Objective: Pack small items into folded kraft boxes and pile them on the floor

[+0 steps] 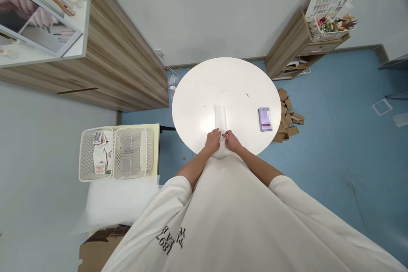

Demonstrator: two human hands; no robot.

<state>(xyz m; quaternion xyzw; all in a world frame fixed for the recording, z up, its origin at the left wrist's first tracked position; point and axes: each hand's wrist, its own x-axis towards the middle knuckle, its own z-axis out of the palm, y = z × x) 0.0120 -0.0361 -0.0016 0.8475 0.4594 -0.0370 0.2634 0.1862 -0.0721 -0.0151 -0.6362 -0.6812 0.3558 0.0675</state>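
A narrow, whitish translucent strip (220, 115), like thin plastic or a sleeve, lies lengthwise on the white oval table (197, 80). Its near end is between my two hands, close to the table's front edge. My left hand (213, 140) rests on the strip's left side, fingers stretched forward; a ring shows on one finger. Against the right side, my right hand (232, 141) has its thumb and forefinger pressed together at the strip's near end. Whatever lies under the fingers is hidden.
A purple pack (265, 119), partly blurred, lies at the table's right, with a small dark tool (247, 95) farther back. Cardboard pieces (287, 121) lie on the floor beyond. White baskets (130, 153) stand at left beside bubble-wrap-like sheeting (117, 199). Wooden cabinets (127, 51) flank the wall.
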